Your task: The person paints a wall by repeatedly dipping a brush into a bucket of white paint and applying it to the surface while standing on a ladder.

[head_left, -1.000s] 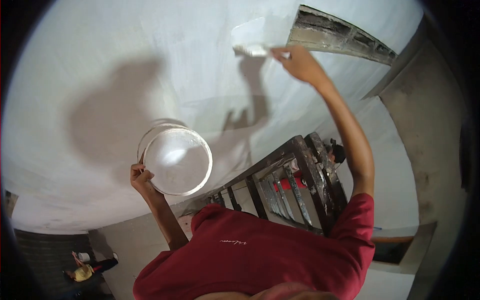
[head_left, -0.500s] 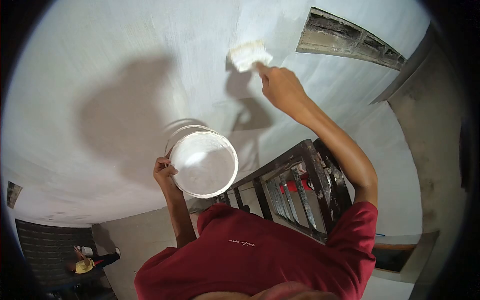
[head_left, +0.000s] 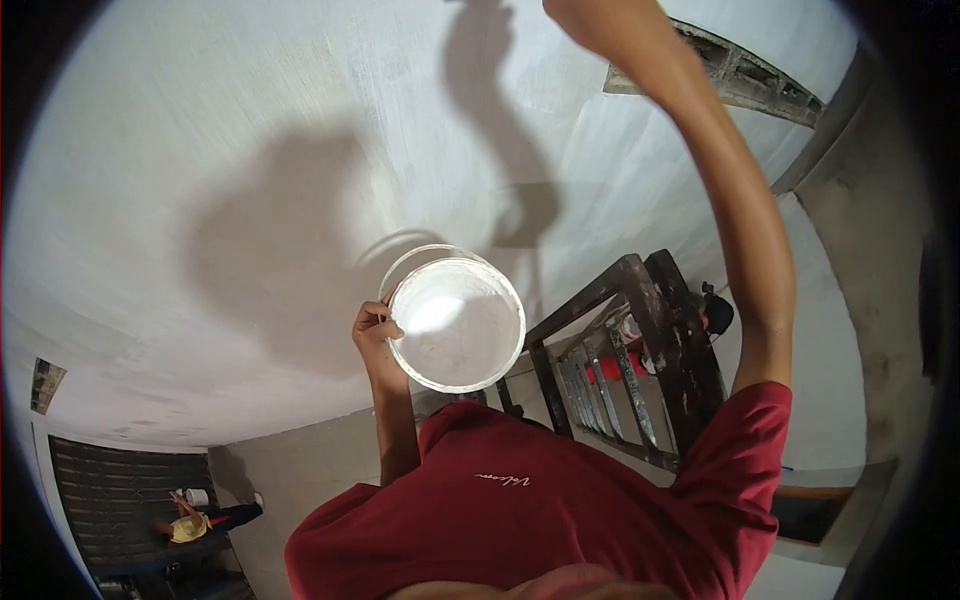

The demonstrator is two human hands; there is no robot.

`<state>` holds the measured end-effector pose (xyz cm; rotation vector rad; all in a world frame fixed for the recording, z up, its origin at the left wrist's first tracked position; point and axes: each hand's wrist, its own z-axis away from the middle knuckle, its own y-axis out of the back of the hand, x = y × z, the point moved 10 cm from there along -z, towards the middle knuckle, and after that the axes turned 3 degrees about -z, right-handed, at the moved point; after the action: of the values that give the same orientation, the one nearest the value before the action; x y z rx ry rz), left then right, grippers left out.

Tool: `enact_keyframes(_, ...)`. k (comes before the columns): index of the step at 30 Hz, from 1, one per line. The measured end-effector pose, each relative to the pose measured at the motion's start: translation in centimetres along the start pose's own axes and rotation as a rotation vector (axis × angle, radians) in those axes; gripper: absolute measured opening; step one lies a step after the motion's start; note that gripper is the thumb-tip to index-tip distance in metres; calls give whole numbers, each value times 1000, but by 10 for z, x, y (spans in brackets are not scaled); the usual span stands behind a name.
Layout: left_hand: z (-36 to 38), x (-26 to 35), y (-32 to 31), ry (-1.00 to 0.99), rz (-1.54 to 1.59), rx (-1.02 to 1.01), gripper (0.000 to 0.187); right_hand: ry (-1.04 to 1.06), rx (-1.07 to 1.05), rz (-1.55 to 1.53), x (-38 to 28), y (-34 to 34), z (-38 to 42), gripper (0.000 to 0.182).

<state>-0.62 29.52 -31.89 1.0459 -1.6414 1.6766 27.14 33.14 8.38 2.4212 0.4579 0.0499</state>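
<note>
My left hand grips the left rim of a white bucket, thumb over the edge and fingers outside. The bucket is tilted toward me, its inside coated whitish, and its thin handle stands up behind the rim. My right hand is raised at the top edge of the view, close to the wall. Its fingers are cut off by the frame, and the paintbrush seen earlier is out of sight. Streaky white paint covers the wall, with shadows of my head and arm on it.
A dark wooden ladder stands below on the right. Rough openings break the wall at upper right. Beyond the ladder is a person in a dark cap. Another person in a yellow top is at lower left, near a white bucket.
My right hand has moved up to the frame's top edge, and the paintbrush has left the view. In the picture, the bucket and my left hand sit further right. The capped head has come into view.
</note>
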Motion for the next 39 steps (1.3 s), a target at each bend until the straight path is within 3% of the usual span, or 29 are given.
enact_keyframes(1, 0, 2, 0, 3, 14, -6, 27, 41, 71, 8, -7, 1, 5, 25)
enact_keyframes(4, 6, -7, 4, 4, 61, 0, 27, -54, -96, 129, 16, -77, 38, 25)
enact_keyframes(7, 10, -15, 7, 26, 103, 32, 27, -18, -203, 59, 16, -120, 83, 27)
enact_keyframes(12, 29, -18, -3, 49, 131, -2, 28, -60, -525, -13, 24, -161, 124, 21)
enact_keyframes(15, 43, -20, -11, 58, 114, -28, 28, -40, -544, -47, 23, -161, 111, 20)
enact_keyframes(19, 71, -23, -33, 87, 100, -89, 28, 8, -220, -94, 14, -93, 31, 20)
enact_keyframes(22, 89, -38, -46, 146, 132, -147, 28, 115, 77, -163, -14, -13, 11, 23)
enact_keyframes(24, 100, -48, -55, 172, 130, -191, 28, 74, 185, -117, -20, 13, 14, 22)
enact_keyframes(28, 121, -67, -80, 216, 93, -236, 28, -21, -100, -109, 25, -91, 40, 20)
enact_keyframes(30, 123, -78, -89, 218, 105, -275, 28, 53, -98, 3, 14, -112, 68, 27)
enact_keyframes(32, 126, -83, -104, 226, 103, -273, 27, 52, -244, -10, 14, -140, 94, 29)
enact_keyframes(36, 134, -95, -125, 217, 47, -285, 24, 51, -487, -87, 14, -177, 134, 19)
enact_keyframes(39, 133, -103, -134, 233, -15, -288, 22, -3, -555, -185, 15, -184, 135, 26)
